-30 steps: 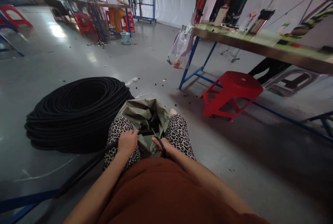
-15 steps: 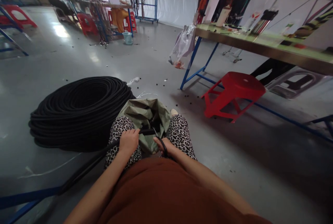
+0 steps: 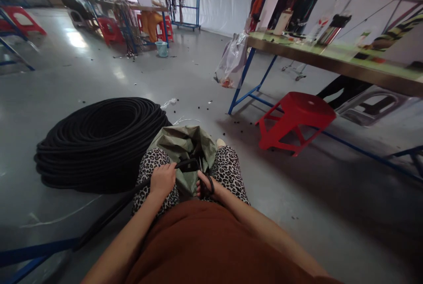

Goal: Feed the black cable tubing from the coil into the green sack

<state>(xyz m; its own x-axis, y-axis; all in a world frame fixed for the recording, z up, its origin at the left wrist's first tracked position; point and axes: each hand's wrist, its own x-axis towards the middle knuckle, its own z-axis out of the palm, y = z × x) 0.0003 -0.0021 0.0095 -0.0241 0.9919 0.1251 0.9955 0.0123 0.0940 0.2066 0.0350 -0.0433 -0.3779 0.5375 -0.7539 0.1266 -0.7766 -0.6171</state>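
My left hand (image 3: pixel 163 180) is closed round a thick black cord (image 3: pixel 185 164), whose end sticks out to the right over an open olive-green sack (image 3: pixel 172 136). From that hand the cord runs back down to the left, past my knee. In my right hand (image 3: pixel 206 183) is a pair of scissors (image 3: pixel 210 184) with black handles, fingers wrapped through them. Their blades point up just right of the cord's end; whether they touch it I cannot tell. Dark pieces lie inside the sack between my knees, too shadowed to make out.
A large coil of black cord (image 3: pixel 99 143) lies on the floor at left. To the right stand a red stool (image 3: pixel 297 114) and a workbench (image 3: pixel 313 57) with a clear plastic bag (image 3: pixel 231 61) hanging from it. A blue metal bar (image 3: pixel 36 248) crosses the lower left. People sit at far tables.
The scissors have turned more upright, and my right hand has shifted a little with its fingers now showing below the blades. My left hand keeps its hold on the cord, almost unmoved.
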